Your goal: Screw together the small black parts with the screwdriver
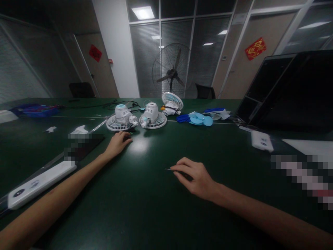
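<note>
Low over the green table [145, 208], my right hand [196, 177] pinches a small, thin, pointed piece [168, 169] between thumb and fingertips; its exact kind is too small to tell. My left hand [117, 144] reaches farther forward, fingers curled by a dark object whose shape they mostly hide. Just beyond it, a small white fan [121, 116] lies grille down, its motor housing on top. A second white fan [153, 116] lies the same way to its right. Behind them a third fan [172, 103] is tilted, with its grille up.
Light-blue fan blades [200, 119] and a dark blue glove [183, 118] lie right of the fans. A blue tray [41, 110] stands far left. A long white device [43, 184] lies beside my left forearm. Large black screens [293, 90] rise at the right.
</note>
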A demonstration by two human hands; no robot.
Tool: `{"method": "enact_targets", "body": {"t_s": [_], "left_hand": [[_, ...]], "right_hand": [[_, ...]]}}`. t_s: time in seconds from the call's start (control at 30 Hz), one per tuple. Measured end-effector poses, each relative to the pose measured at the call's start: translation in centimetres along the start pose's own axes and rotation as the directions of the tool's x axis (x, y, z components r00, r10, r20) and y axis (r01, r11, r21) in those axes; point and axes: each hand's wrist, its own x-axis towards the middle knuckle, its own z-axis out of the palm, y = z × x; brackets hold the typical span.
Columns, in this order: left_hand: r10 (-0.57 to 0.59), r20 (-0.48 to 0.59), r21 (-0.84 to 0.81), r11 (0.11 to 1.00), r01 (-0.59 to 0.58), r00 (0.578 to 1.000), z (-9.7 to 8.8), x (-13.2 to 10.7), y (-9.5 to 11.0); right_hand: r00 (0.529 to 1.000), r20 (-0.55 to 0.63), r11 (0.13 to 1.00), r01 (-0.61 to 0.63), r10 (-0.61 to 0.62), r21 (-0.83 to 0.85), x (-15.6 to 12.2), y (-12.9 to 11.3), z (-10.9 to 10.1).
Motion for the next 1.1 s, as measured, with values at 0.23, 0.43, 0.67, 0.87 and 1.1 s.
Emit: {"method": "enact_targets", "body": {"t_s": [0.23,0.43,0.67,0.87,1.1], "left_hand": [[-0.149,0.065,-0.009,0.989,0.150,0.987,-2.0,-0.8,-2.5],[-0.164,0.128,-0.042,0.984,0.170,0.978,-3.1,-0.4,-2.6],[-0.031,0.098,0.000,1.000,0.031,0.995,-3.6,-0.1,-3.1],[-0.105,-0.025,-0.095,0.990,0.103,0.994,-3.7,-0.6,-2.4],[-0.165,-0.094,-0.373,0.920,0.119,0.982,-2.0,-0.5,-2.2]], "right_hand": [[1.000,0.006,1.000,0.000,0.000,-0.018,0.0,0.1,0.0],[1.000,-0.007,0.999,0.013,-0.013,-0.034,0.0,0.1,0.1],[1.000,0.000,0.999,0.021,-0.021,-0.031,-0.1,0.2,0.1],[1.000,0.003,0.999,0.030,-0.030,-0.028,0.0,0.0,0.0],[0.999,0.004,0.999,0.041,-0.041,-0.030,0.0,0.1,0.1]]}}
